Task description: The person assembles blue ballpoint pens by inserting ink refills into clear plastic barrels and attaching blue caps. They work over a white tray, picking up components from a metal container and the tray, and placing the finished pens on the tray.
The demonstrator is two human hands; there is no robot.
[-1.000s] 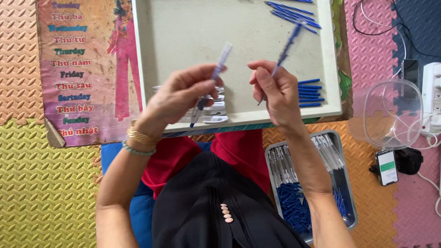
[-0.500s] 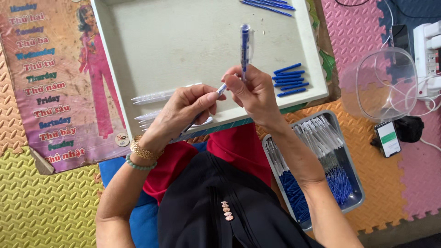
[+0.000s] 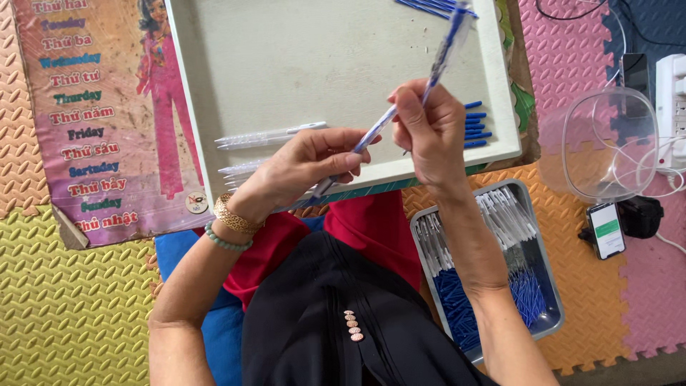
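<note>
My right hand (image 3: 429,132) pinches a pen (image 3: 443,50) with a clear barrel and blue insides, its top slanting up to the right. My left hand (image 3: 307,168) grips the lower end of the same pen where the tip sticks out, and also holds a few clear barrels under the palm. Both hands hover over the near edge of a white tray (image 3: 300,64). Clear pen barrels (image 3: 268,134) lie on the tray left of my left hand. Short blue pen parts (image 3: 477,125) lie on the tray just right of my right hand.
A grey tray (image 3: 547,286) of clear barrels and blue refills sits on the foam mat at lower right. A clear plastic tub (image 3: 607,143), a phone (image 3: 606,229), a power strip (image 3: 672,86) and cables lie to the right. A weekday poster (image 3: 100,121) lies left.
The two hands came together from apart; the pen, upright half a second ago, now tilts to the right, and my left hand has closed on its lower end.
</note>
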